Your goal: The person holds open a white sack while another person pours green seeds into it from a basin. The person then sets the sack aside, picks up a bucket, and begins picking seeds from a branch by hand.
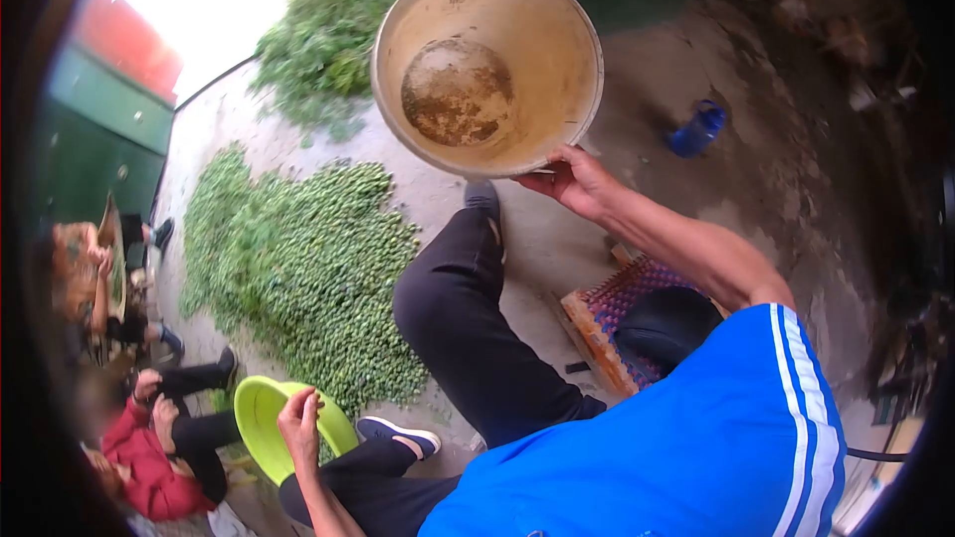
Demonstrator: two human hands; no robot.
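A large, worn beige bucket (pixel 547 70) is raised at the top centre, its open mouth facing me and brown stains on its bottom. My right hand (pixel 572 182) grips its lower rim. At the lower left, my left hand (pixel 299 422) is in front of a lime-green basin (pixel 261 428), its fingers curled together; what they hold, if anything, is too small to tell. A broad heap of small green fruits (pixel 338 278) lies on the floor beside my legs.
Leafy green branches (pixel 333 30) are piled at the upper left. A blue container (pixel 696 129) stands on the floor at the right. A woven-topped stool (pixel 607 313) is beside me. A person in red (pixel 149 467) sits at the lower left, with another person's arms (pixel 100 288) above.
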